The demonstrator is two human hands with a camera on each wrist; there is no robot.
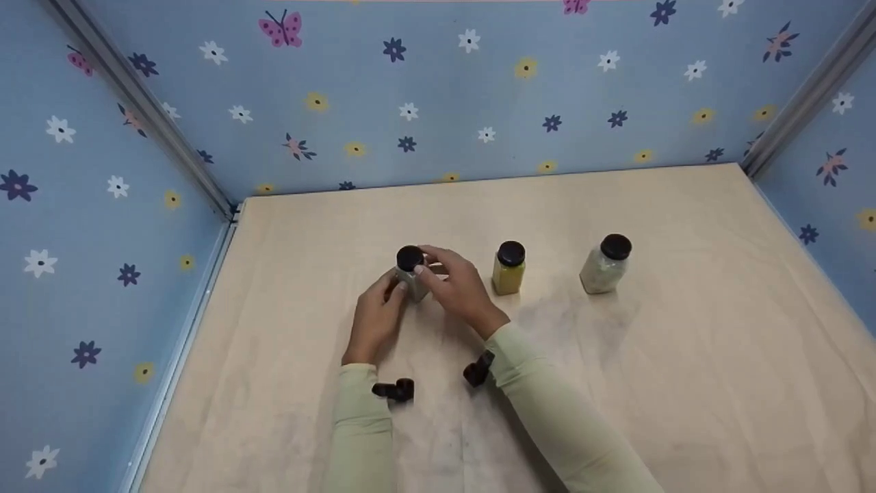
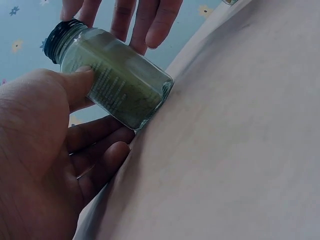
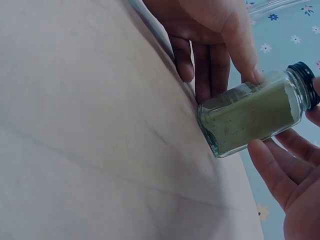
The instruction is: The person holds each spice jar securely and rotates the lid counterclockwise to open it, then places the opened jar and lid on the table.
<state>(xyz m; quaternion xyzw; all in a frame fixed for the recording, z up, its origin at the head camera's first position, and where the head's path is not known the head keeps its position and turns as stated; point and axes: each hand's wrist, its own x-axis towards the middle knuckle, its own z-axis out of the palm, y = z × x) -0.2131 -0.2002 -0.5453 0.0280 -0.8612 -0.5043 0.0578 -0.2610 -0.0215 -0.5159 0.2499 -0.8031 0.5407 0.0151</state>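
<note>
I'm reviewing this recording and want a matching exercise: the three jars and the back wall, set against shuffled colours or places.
Things:
1. Leftmost jar
2. Middle jar
3. Rightmost jar
4. Back wall

Colours or places:
A. Pale, standing apart from the hands
B. Blue and patterned
C. Between the left hand and the right hand
D. Yellow

Pairs: 1-C, 2-D, 3-A, 4-B.

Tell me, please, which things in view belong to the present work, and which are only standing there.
In the work:
- glass jar of greenish powder
- left hand, holding the jar
- right hand, at its black lid

Standing by, untouched, perhaps for later:
- yellow-filled jar
- pale-filled jar
</note>
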